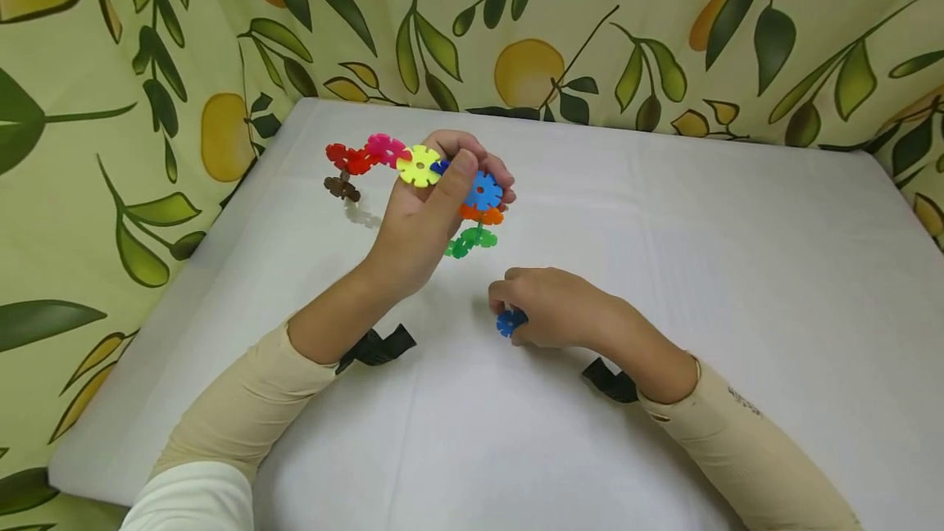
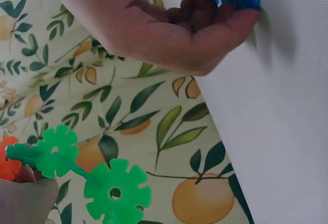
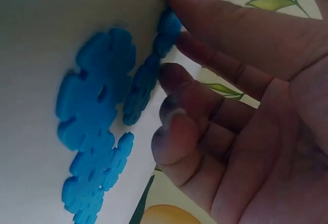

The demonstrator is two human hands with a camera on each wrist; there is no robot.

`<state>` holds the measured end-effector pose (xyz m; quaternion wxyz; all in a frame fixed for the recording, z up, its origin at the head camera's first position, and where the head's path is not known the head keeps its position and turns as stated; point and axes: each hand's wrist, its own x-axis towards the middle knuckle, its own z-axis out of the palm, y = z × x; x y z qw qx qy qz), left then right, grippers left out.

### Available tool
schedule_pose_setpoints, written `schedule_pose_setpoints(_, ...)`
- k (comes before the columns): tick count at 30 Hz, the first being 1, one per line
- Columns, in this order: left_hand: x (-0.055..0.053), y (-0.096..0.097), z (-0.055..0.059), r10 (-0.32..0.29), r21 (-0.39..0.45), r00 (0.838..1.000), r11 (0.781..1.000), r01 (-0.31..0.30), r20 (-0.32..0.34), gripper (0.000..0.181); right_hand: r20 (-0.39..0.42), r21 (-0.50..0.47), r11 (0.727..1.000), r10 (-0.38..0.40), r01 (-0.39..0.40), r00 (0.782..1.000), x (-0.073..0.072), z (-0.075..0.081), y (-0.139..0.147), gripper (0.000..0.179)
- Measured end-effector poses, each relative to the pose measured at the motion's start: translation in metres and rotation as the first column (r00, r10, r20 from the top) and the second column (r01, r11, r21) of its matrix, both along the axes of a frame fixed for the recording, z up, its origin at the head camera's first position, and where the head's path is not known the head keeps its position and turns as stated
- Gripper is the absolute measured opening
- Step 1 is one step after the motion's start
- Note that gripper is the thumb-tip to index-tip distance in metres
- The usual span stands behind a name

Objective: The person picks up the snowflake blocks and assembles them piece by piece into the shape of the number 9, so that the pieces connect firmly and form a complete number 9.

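Note:
In the head view my left hand (image 1: 413, 228) holds up a curved chain of interlocking plastic snowflake discs. Its thumb presses near the yellow disc (image 1: 415, 174) and the light blue disc (image 1: 483, 193). Pink, red, brown and clear discs hang to the left, orange and green to the right. Low over the white table, my right hand (image 1: 560, 306) pinches blue snowflake discs (image 1: 509, 322). From the right wrist, linked blue discs (image 3: 82, 106) are seen at the fingertips, one between thumb and fingers. The left wrist view shows green discs (image 2: 97, 188) dangling from the chain.
A white cloth covers the table (image 1: 701, 269). Behind and to the left hangs a curtain (image 1: 472, 31) printed with leaves and fruit. Black straps (image 1: 379, 347) stick out beneath both wrists.

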<state>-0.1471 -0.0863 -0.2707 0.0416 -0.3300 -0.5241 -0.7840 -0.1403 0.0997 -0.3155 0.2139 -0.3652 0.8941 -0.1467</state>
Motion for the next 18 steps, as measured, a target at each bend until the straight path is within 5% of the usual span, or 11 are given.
schedule_pose_setpoints(5, 0.001, 0.001, 0.001, -0.025, 0.038, 0.997, 0.999, 0.023, 0.071, 0.025, 0.004, 0.013, 1.000, -0.026, 0.026, 1.000, 0.000, -0.003, 0.000, 0.026)
schedule_pose_setpoints(13, 0.000, 0.002, 0.002, 0.082, 0.100, 0.985, 0.990, -0.098, 0.149, 0.026, 0.054, -0.130, 0.990, 0.064, -0.057, 0.996, -0.001, 0.002, 0.006, 0.023)
schedule_pose_setpoints(16, 0.000, 0.002, 0.001, 0.114, 0.123, 0.983, 0.984, -0.133, 0.147, 0.026, 0.071, -0.287, 0.957, 0.075, -0.051, 0.995, 0.001, 0.013, 0.008, 0.017)
schedule_pose_setpoints(18, -0.001, 0.001, 0.000, 0.139, 0.130, 0.982, 0.979, -0.156, 0.131, 0.027, 0.072, -0.414, 0.910, 0.055, -0.020, 0.996, 0.004, 0.023, 0.009, 0.012)
